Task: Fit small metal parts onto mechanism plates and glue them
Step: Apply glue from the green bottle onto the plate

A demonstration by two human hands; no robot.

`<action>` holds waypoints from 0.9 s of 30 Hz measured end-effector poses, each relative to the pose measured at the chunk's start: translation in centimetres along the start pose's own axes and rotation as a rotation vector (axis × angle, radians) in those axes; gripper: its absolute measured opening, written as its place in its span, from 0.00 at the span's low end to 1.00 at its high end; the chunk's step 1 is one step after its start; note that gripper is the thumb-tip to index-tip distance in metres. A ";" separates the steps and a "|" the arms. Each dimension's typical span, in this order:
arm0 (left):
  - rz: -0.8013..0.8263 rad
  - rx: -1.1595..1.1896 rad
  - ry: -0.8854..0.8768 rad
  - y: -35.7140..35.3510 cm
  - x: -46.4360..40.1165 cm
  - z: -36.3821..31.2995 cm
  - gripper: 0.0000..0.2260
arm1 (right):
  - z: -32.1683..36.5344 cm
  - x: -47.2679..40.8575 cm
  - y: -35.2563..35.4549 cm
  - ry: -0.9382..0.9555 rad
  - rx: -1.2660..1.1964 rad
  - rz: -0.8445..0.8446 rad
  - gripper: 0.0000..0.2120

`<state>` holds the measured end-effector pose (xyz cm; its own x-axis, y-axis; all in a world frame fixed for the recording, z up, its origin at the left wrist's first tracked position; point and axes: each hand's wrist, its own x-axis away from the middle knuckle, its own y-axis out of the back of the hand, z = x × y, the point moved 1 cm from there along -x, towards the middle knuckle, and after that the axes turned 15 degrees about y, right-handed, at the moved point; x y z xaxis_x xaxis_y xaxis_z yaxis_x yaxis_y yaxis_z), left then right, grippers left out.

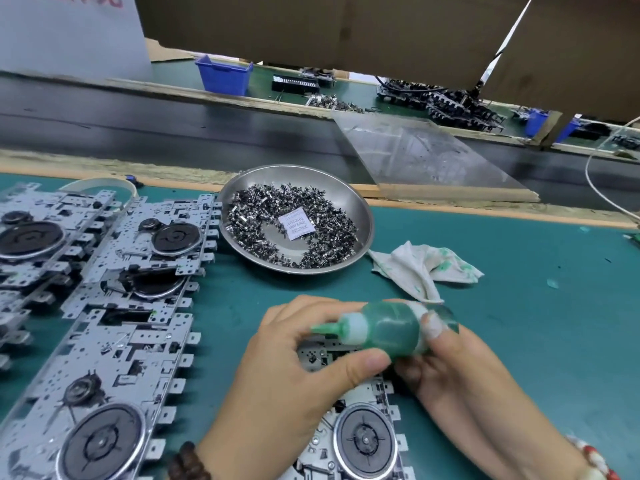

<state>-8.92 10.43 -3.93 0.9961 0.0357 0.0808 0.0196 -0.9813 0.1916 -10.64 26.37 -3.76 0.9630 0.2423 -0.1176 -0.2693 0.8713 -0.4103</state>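
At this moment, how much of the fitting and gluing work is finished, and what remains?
Done, it seems: several mechanism plates lie overlapped at the left, one showing a green spot. In hand: the right hand holds the green glue bottle, nozzle pointing left, over the plate that the left hand rests on. Left: the steel dish holds many small metal parts. An exact count is not visible.

Plate (360, 431) under both hands mostly hidden and cut off at bottom edge, glue nozzle (323, 328) blurred, packet (296, 224) print unreadable
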 end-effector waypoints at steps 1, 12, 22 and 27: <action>-0.036 -0.051 -0.004 0.1 0.1 0.1 0.19 | 0.2 -0.1 0.0 0.001 -0.065 -0.053 0.27; -0.254 -0.445 0.141 1.8 1.8 1.4 0.11 | 3.0 0.2 2.3 0.108 -0.186 -0.353 0.22; -0.241 -0.511 0.149 1.9 1.4 1.3 0.04 | 2.7 0.1 2.8 0.149 -0.080 -0.415 0.23; -0.237 -0.532 0.127 1.9 1.3 1.3 0.04 | 2.6 0.9 2.7 0.284 0.242 -0.267 0.06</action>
<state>-7.51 8.38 -4.75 0.9512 0.2965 0.0859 0.1617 -0.7156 0.6795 -10.48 30.10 -2.61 0.9506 -0.1017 -0.2933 0.0293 0.9700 -0.2411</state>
